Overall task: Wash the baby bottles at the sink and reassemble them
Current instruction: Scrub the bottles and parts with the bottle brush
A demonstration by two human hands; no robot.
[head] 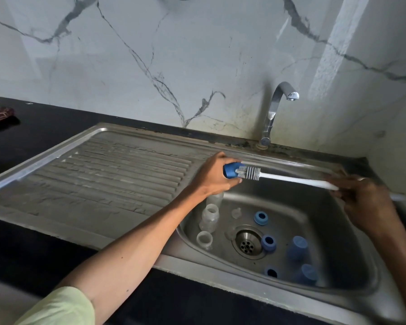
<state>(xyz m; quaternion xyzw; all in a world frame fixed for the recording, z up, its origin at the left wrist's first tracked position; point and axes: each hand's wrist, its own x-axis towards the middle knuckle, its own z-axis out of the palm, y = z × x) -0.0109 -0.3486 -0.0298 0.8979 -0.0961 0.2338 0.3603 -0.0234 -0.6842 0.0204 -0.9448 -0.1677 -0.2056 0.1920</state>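
Both hands are held over the steel sink basin [314, 207]. A blue plastic bottle cap [231, 170] is gripped in the left hand [212, 177]; the white long-handled bottle brush [291, 180] is closed in the right hand [366, 202], bristles at the cap's mouth. Counted in the basin: three clear plastic bottle bodies [209, 218] at the left wall, three blue collar rings [261, 218], two blue dome caps [298, 248] at right. Drain [247, 242] is left uncovered in the middle. Ribbed draining board [117, 174] lies to the left.
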